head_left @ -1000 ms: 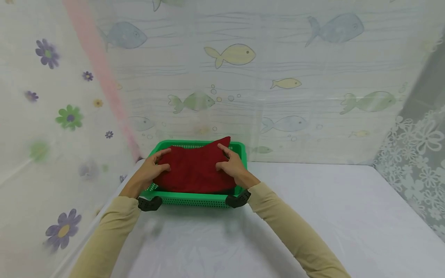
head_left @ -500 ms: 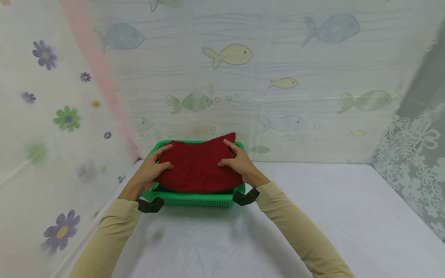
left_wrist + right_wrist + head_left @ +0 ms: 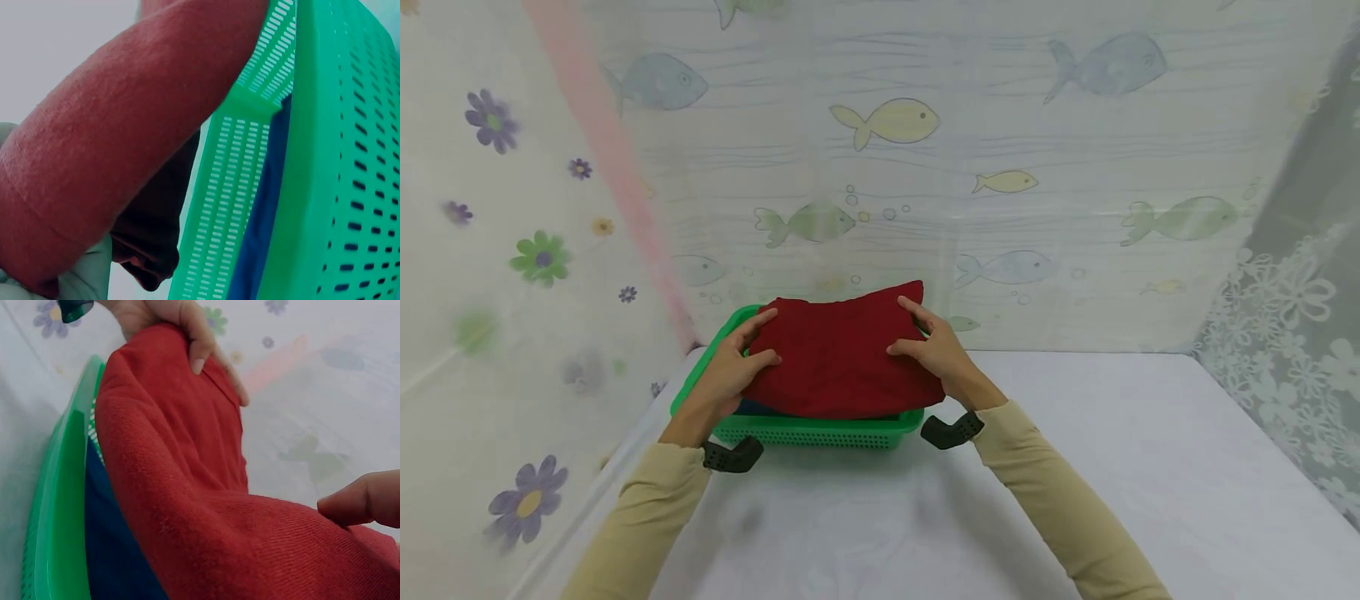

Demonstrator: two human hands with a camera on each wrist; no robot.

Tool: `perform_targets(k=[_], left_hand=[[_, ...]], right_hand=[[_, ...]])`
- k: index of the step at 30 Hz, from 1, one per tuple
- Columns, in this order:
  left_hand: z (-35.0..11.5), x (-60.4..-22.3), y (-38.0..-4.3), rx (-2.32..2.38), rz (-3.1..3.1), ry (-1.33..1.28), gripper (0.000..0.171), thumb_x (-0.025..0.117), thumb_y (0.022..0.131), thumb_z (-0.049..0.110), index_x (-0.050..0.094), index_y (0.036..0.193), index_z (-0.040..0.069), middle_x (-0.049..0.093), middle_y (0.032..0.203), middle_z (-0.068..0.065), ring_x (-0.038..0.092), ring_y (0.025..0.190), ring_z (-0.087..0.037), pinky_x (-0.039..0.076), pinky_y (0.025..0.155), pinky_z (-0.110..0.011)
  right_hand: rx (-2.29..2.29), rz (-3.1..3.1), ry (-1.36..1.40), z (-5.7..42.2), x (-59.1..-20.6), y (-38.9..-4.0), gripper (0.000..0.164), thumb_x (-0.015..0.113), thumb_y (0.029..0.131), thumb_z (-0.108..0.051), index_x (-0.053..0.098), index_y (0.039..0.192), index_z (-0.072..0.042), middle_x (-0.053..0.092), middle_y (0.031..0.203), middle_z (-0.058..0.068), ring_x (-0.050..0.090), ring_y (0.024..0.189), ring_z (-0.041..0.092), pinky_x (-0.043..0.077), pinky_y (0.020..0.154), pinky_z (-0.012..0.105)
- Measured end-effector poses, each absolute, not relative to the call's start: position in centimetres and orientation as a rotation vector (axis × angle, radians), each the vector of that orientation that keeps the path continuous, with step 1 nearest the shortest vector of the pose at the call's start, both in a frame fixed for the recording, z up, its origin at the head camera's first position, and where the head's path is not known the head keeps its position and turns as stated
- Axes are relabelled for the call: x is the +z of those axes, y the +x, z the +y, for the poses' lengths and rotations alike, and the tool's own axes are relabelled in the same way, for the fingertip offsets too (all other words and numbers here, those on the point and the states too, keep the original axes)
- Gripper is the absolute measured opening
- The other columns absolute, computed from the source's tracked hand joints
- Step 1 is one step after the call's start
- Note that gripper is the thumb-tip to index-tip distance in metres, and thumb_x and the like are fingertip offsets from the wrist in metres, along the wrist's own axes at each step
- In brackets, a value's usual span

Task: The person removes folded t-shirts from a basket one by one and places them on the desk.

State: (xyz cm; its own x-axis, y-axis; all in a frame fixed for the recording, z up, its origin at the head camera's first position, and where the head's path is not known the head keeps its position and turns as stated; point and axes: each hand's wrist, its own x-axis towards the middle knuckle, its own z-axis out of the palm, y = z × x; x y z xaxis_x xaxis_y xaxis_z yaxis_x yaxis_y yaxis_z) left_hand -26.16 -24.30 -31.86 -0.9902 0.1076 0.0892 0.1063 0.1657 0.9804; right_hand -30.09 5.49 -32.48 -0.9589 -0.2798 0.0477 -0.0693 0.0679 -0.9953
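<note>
A folded red cloth (image 3: 842, 362) is held up over the green plastic basket (image 3: 808, 433), hiding much of its inside. At the cloth's left end, my left hand (image 3: 730, 367) grips it with the thumb on the near face. My right hand (image 3: 943, 354) grips the opposite end, where one corner points up. In the left wrist view the cloth's lower fold (image 3: 131, 119) stands apart from the basket rim (image 3: 300, 187). Dark blue fabric (image 3: 115, 531) lies in the basket beneath the cloth, as the right wrist view shows.
The basket stands on a white-covered table (image 3: 1075, 433), near its back left corner. Behind it hangs a curtain (image 3: 910, 208) printed with fish. A flowered curtain (image 3: 497, 333) closes off the left side, and a lace-patterned one (image 3: 1292, 317) the right.
Both hands have lifted the red cloth and moved it rightward, the right hand travelling farther. The cloth now reaches past the basket's right side, and more dark blue fabric shows below it.
</note>
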Motion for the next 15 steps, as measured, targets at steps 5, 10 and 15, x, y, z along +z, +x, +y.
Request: perform_targets(k=[5,10,15], left_hand=[[-23.5,-31.6,-25.7,2.023,2.423,0.233,0.069,0.057,0.093,0.005,0.030,0.154,0.021,0.028,0.152,-0.007,0.041,0.119,-0.021,0.046,0.084,-0.025],[-22.6,-31.4,-25.4,2.034,2.418,0.247,0.068,0.057,0.093,0.005,0.030,0.154,0.019,0.029,0.151,-0.008,0.043,0.118,-0.023,0.048,0.083,-0.025],[-21.5,-31.3,-25.1,2.036,2.417,0.264,0.068,0.058,0.092,0.004,0.031,0.154,0.019,0.031,0.150,-0.008,0.044,0.118,-0.025,0.049,0.081,-0.026]], right_hand=[[-2.012,2.194,-0.388,6.1,-32.4,-29.8,0.078,0.071,0.083,-0.009,0.038,0.150,-0.030,0.039,0.145,0.004,0.045,0.120,0.028,0.043,0.092,0.047],[-2.009,2.204,-0.377,7.1,-32.2,-29.4,0.079,0.070,0.083,-0.007,0.037,0.150,-0.031,0.040,0.145,0.002,0.045,0.119,0.027,0.043,0.091,0.047],[-2.001,2.213,-0.388,8.4,-31.8,-28.8,0.079,0.070,0.084,-0.006,0.036,0.151,-0.030,0.040,0.146,0.004,0.046,0.120,0.029,0.043,0.091,0.045]])
